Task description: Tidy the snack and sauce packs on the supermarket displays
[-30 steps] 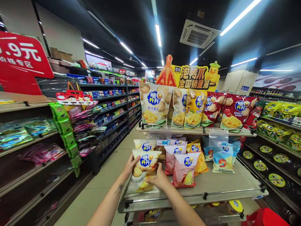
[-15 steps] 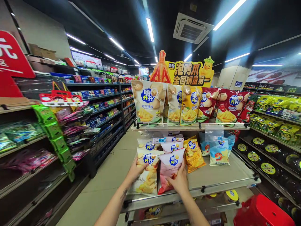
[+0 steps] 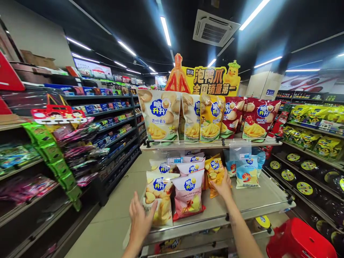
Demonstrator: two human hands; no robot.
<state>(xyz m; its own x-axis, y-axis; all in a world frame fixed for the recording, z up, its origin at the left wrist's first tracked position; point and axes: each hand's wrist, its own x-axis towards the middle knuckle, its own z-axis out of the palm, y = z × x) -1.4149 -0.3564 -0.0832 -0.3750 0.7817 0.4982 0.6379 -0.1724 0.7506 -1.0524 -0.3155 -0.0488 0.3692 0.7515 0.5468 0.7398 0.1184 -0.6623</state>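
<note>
My right hand (image 3: 223, 183) is on an orange chip bag (image 3: 214, 172), thumb across its front and fingers along its right side. The bag stands slightly tilted on the middle shelf. My left hand (image 3: 140, 216) is open, thumb and fingers apart, just left of a white-and-yellow chip bag (image 3: 159, 200); I cannot tell whether it touches it. Beside that bag a pink chip bag (image 3: 189, 197) stands upright at the shelf's front, with more bags behind both. Right of the orange bag stands a light-blue chip bag (image 3: 247, 173).
Above, a shelf (image 3: 188, 143) carries large white, yellow and dark red bags. Price tags (image 3: 174, 161) hang below its edge. A red stool (image 3: 303, 236) stands at lower right. Stocked shelves (image 3: 110, 132) line the aisle at left; green packets (image 3: 52, 157) hang there.
My right hand has left the pink bag and moved right onto the orange one. My left hand has let go of the white-and-yellow bag and drawn back leftward. The view has shifted slightly.
</note>
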